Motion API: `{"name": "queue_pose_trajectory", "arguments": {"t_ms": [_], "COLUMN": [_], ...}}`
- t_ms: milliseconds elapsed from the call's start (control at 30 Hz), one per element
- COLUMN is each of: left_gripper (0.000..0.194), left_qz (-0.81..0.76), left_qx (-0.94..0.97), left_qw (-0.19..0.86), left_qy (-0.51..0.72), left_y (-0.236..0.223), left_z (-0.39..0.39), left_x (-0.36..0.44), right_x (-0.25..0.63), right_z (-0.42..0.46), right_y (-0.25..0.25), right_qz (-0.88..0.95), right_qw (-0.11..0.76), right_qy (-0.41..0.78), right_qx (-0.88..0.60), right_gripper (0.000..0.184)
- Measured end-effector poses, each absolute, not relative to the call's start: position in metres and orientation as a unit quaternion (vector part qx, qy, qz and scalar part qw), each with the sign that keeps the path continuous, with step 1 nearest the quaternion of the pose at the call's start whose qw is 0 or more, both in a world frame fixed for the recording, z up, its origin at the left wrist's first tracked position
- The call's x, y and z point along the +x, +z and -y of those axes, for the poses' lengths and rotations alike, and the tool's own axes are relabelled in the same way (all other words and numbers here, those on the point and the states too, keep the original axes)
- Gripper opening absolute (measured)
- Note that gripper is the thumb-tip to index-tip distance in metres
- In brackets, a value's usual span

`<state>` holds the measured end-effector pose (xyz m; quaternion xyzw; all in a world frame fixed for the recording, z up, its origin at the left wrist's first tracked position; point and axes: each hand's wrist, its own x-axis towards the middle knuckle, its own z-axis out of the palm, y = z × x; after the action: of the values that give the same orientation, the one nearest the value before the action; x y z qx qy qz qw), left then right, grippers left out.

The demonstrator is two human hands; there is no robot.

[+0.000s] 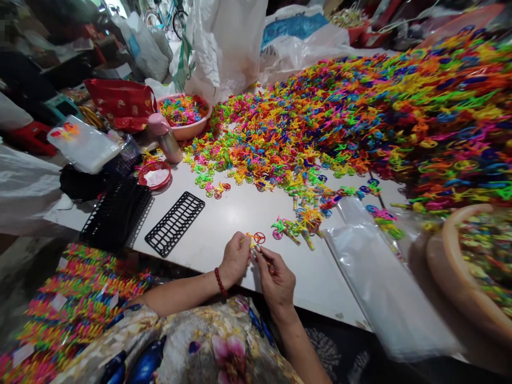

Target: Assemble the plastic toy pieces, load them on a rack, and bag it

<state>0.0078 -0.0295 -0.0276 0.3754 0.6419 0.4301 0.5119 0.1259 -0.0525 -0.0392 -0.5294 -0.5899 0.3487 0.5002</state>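
Note:
Close to the table's front edge, my left hand (pixel 235 260) is closed in a pinch on a small plastic toy bicycle (pixel 260 238) with a red wheel and orange and yellow parts. My right hand (pixel 279 278) meets it from the other side, thumb and forefinger pressed together at the toy's lower end. The fingers hide most of the toy, and I cannot make out any smaller piece between the right fingertips. Just beyond my hands lie several similar toys with striped tubes (pixel 294 230). A black slotted plastic rack (pixel 175 223) rests flat to the left.
A large heap of colourful plastic toys (pixel 360 117) covers the back and right. Clear plastic bags (pixel 384 282) lie right, beside a big tub (pixel 448 250). Stacked black racks (pixel 118 213), a red basket (pixel 168 181), a pink-lidded bottle (pixel 170 141) and a filled basin (pixel 192 130) stand left.

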Motion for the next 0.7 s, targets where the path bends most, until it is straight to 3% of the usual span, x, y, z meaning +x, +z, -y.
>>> {"name": "queue_pose_trajectory", "arguments": {"t_ms": [200,433,700], "left_gripper": [0.027,0.031,0.036], "left_qz": [-0.661,-0.639,-0.617], "left_qx": [0.493,0.429,0.362], "left_qw": [0.382,0.464,0.51], "left_qy": [0.417,0.439,0.477], "left_y": [-0.021,-0.031,-0.025], "left_z": [0.033,0.028,0.027], "left_x": [0.006,0.008,0.011], "right_x": [0.13,0.131,0.127], "right_z": [0.05,0.047,0.049], "right_y": [-0.034,-0.025,-0.019], "right_qz": [0.525,0.427,0.453], "right_qw": [0.514,0.464,0.494], "right_qy": [0.424,0.572,0.486], "right_qx": [-0.53,-0.525,-0.561], "right_gripper": [0.02,0.028,0.031]}}
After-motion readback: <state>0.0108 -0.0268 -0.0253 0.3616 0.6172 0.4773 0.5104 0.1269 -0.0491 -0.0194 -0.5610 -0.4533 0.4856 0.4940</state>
